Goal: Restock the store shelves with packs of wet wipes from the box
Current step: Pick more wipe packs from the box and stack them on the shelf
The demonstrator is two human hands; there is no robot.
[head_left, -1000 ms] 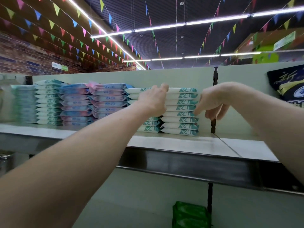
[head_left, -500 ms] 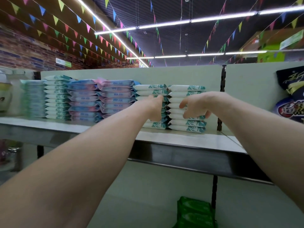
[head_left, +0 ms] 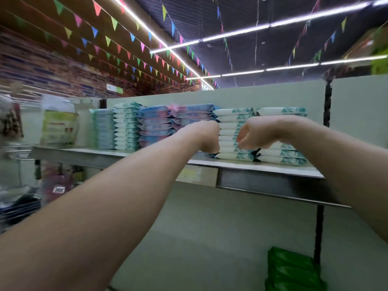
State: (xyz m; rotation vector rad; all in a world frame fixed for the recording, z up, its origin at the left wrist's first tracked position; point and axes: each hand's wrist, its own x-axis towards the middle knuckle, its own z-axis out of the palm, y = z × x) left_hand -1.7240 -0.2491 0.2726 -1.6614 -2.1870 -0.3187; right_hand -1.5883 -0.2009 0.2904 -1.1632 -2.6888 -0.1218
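STORE AISLE: My two hands hang close together, not touching, at the shelf front. The left hand (head_left: 206, 136) bends down at the wrist, its fingers hidden from my camera, so I cannot tell whether they are curled or straight. The right hand (head_left: 257, 133), at its 3 o'clock, shows loosely curled fingers with nothing in them. Whether either hand touches the goods behind it, I cannot tell.

Behind them lie the packs (head_left: 233, 118) of wet wipes: flat white wrappers with a teal print at one end, piled neatly. I count six stacks on the shelf (head_left: 273, 168). Two are white-and-teal. The one between the hands shows eight packs by my count, and the one at 3 o'clock (head_left: 281, 153) is partly covered by the right hand. Toward 9 o'clock stand two blue-and-pink stacks (head_left: 155, 122), then a third white-and-teal stack (head_left: 126, 127), then one pale teal stack (head_left: 102, 129), blurred.

All six back onto a pale green panel (head_left: 262, 95). At 5 o'clock, lower down, sit green packs (head_left: 291, 269), too blurred to count. At far 9 o'clock hangs one green-and-white bag (head_left: 59, 127). At 12 o'clock run bunting (head_left: 114, 23) and light strips (head_left: 237, 32).
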